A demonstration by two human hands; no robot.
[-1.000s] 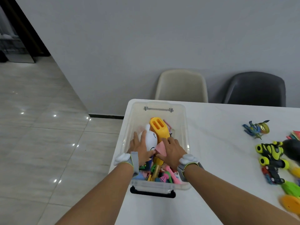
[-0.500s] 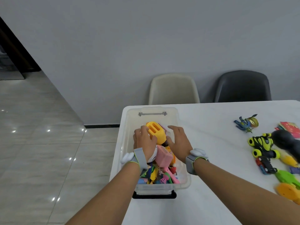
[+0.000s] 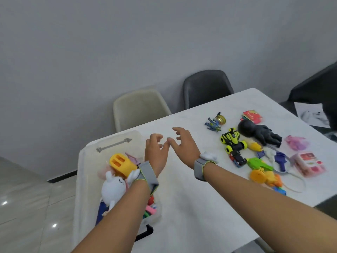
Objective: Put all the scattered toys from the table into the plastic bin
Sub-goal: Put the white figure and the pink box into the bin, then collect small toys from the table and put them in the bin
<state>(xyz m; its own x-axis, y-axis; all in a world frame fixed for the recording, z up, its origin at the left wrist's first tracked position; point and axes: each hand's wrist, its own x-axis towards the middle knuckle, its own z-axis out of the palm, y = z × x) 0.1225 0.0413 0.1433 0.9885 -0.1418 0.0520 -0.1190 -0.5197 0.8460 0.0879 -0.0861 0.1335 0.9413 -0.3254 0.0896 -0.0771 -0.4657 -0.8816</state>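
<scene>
The clear plastic bin (image 3: 85,172) stands at the table's left end, holding a white plush rabbit (image 3: 113,189), a yellow scoop (image 3: 121,162) and several small toys. My left hand (image 3: 156,152) hovers over the bin's right rim, fingers loosely curled, holding nothing. My right hand (image 3: 182,145) is beside it above the bare tabletop, fingers spread and empty. Scattered toys lie to the right: a yellow-black car (image 3: 232,141), a black doll (image 3: 259,133), a blue figure (image 3: 215,122), a green toy (image 3: 259,164) and a pink box (image 3: 308,164).
The white table (image 3: 191,207) runs rightward. A beige chair (image 3: 140,108) and a dark chair (image 3: 206,87) stand behind it, another dark chair (image 3: 313,92) at the far right. Red cards (image 3: 252,115) and a pink toy (image 3: 297,143) lie near the far edge.
Both hands have lifted out of the bin and moved right, empty. The view has swung right and tilted, showing more of the scattered toys.
</scene>
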